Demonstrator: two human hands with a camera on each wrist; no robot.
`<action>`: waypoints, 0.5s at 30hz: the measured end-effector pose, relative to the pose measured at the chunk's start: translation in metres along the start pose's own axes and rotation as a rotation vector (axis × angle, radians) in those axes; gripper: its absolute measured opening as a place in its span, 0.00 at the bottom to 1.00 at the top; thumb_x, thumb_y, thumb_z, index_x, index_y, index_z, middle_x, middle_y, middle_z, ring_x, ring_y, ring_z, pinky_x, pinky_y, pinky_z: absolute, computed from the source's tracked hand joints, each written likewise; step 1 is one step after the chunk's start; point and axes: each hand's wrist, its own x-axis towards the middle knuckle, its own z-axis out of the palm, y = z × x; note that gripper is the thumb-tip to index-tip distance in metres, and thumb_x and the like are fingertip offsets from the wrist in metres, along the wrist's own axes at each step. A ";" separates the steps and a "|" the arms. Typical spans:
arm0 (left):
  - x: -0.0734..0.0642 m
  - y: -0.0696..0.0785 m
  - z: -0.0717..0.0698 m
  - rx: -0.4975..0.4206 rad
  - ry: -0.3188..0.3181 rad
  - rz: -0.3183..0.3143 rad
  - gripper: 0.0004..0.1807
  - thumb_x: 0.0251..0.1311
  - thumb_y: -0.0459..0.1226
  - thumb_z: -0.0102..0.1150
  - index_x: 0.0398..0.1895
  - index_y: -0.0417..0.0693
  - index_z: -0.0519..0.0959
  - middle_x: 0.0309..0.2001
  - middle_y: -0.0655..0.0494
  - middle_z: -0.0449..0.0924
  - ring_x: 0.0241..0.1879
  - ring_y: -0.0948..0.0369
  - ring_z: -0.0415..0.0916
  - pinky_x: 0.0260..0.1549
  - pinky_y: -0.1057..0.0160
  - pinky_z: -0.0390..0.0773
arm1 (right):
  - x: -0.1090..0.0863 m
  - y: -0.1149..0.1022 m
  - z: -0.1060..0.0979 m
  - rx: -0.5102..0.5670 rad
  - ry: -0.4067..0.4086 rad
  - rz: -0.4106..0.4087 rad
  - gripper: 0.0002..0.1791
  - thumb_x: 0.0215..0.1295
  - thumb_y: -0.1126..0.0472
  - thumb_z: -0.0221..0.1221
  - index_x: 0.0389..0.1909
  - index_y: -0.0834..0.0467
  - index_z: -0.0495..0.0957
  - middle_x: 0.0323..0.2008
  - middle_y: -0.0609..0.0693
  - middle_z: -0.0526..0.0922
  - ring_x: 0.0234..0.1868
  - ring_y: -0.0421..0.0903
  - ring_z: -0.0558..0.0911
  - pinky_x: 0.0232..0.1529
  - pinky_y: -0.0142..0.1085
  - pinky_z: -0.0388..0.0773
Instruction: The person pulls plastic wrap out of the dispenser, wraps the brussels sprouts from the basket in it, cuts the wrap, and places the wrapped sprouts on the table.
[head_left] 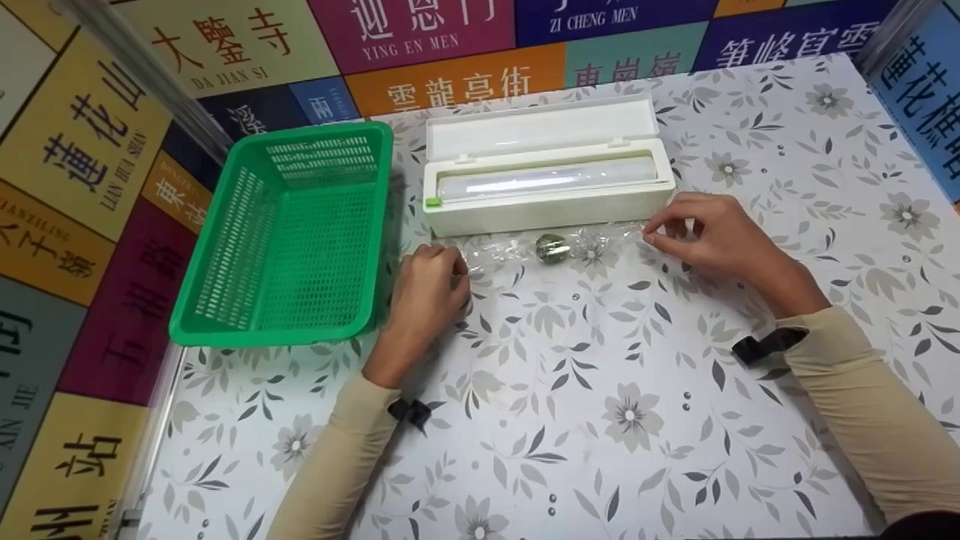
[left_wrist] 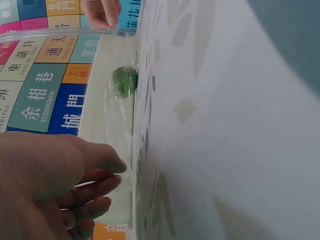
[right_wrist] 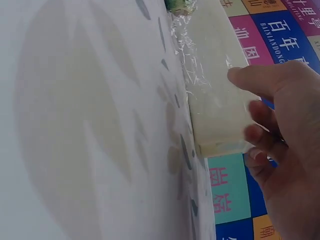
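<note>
A small, round green item [head_left: 553,248] lies wrapped in clear plastic film [head_left: 506,251] on the table, in front of a white film box [head_left: 551,214]. The film stretches out to both sides of it in a thin strip. My left hand [head_left: 431,285] pinches the strip's left end, close beside the green basket. At the opposite end, my right hand [head_left: 709,232] pinches the film between thumb and forefinger, near the box's right front corner. In the left wrist view the green item [left_wrist: 124,81] shows beyond the left thumb; in the right wrist view the right thumb hides its forefinger.
Behind the strip, the box's lid [head_left: 540,127] stands raised, with a roll of film [head_left: 547,178] inside. A green plastic basket [head_left: 367,300] stands at the left. Patterned cloth covers the table [head_left: 600,465], and panels with writing [head_left: 457,82] border its far and left sides.
</note>
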 end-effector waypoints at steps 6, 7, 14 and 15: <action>0.010 0.000 0.001 0.000 -0.052 -0.009 0.02 0.64 0.33 0.70 0.33 0.46 0.89 0.34 0.50 0.89 0.41 0.48 0.86 0.43 0.47 0.84 | 0.003 0.011 0.002 0.006 -0.092 0.034 0.06 0.64 0.65 0.76 0.40 0.51 0.93 0.31 0.43 0.88 0.30 0.35 0.76 0.31 0.24 0.70; 0.011 0.000 0.001 -0.002 -0.065 -0.016 0.02 0.65 0.33 0.70 0.33 0.46 0.89 0.35 0.50 0.89 0.41 0.48 0.86 0.43 0.47 0.85 | 0.003 0.012 0.002 0.010 -0.104 0.049 0.06 0.64 0.64 0.76 0.40 0.52 0.93 0.31 0.43 0.88 0.30 0.34 0.76 0.31 0.24 0.70; 0.014 0.004 -0.004 -0.111 -0.171 -0.083 0.05 0.68 0.33 0.68 0.37 0.44 0.92 0.39 0.48 0.91 0.42 0.51 0.88 0.43 0.53 0.87 | 0.003 0.014 0.006 0.010 -0.181 0.108 0.05 0.67 0.62 0.75 0.42 0.52 0.93 0.34 0.44 0.87 0.32 0.34 0.76 0.33 0.24 0.71; 0.014 0.003 -0.005 -0.134 -0.176 -0.086 0.06 0.69 0.33 0.68 0.37 0.43 0.92 0.39 0.48 0.91 0.42 0.52 0.88 0.42 0.53 0.88 | 0.003 0.013 0.005 0.015 -0.187 0.116 0.05 0.67 0.61 0.75 0.43 0.52 0.93 0.35 0.44 0.88 0.32 0.34 0.77 0.33 0.24 0.72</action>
